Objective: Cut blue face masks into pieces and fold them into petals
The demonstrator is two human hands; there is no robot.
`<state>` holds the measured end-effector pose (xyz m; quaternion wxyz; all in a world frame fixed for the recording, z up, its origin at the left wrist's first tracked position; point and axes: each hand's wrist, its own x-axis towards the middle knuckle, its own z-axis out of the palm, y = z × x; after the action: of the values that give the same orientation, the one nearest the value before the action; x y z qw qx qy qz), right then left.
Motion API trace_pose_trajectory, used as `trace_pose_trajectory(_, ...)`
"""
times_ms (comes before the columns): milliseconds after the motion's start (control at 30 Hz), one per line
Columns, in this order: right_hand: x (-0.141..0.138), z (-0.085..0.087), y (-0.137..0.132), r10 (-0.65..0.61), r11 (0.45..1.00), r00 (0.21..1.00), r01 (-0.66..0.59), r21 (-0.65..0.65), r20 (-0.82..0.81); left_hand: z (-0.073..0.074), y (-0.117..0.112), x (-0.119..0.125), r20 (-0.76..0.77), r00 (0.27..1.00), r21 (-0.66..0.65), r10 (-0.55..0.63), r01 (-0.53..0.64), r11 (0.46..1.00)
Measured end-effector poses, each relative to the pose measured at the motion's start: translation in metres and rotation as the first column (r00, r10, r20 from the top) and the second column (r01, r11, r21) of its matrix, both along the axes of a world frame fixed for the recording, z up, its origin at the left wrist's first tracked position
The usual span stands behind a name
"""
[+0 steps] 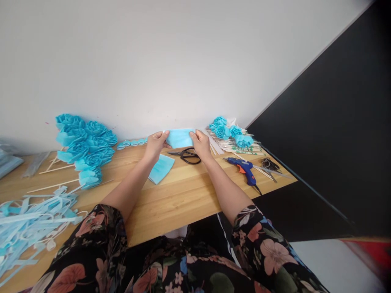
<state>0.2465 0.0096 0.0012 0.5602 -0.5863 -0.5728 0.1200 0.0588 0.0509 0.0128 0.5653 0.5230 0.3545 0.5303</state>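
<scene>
A light blue rectangle of face-mask fabric (180, 138) is stretched out level between both hands, above the table. My left hand (157, 144) pinches its left edge between thumb and fingers. At the opposite edge, my right hand (200, 144) grips it the same way. Below, a second blue fabric piece (161, 168) lies flat on the wood, near my left wrist. Black-handled scissors (187, 155) rest just under the held fabric, their blades pointing left. Part of their handle sits close to my right hand.
Blue fabric flowers (87, 148) on sticks are piled at left, behind a heap of cut strips (36, 224). Small rolled pieces (132, 143) line the wall. At right are more flowers (221, 128), a blue glue gun (244, 169) and dark pliers-like tools (270, 164) near the table edge.
</scene>
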Motion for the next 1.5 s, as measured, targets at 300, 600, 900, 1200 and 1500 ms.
trace_pose_trajectory(300,0.000,-0.002,0.002,0.024,1.000,1.000,-0.024,0.008,-0.008,-0.002,0.003,-0.003,-0.067,0.995,0.029,0.068,-0.066,0.997)
trace_pose_trajectory(600,0.013,-0.005,0.010,-0.185,0.978,0.969,0.198,0.068,-0.162,0.005,0.013,-0.013,-0.052,0.969,-0.022,0.240,-0.241,0.970)
trace_pose_trajectory(900,0.010,-0.002,0.008,-0.182,0.978,0.959,0.200,0.061,-0.218,0.021,0.017,-0.028,-0.036,0.875,0.173,0.483,-0.470,0.865)
trace_pose_trajectory(1200,0.009,-0.002,0.008,-0.139,0.985,0.966,0.159,0.074,-0.217,0.036,0.013,-0.077,-0.444,0.621,0.595,0.646,-0.335,0.730)
trace_pose_trajectory(1500,-0.007,0.002,0.004,0.008,0.994,0.987,0.010,0.111,-0.158,0.008,-0.037,-0.106,-0.778,0.534,0.355,0.331,-0.060,0.933)
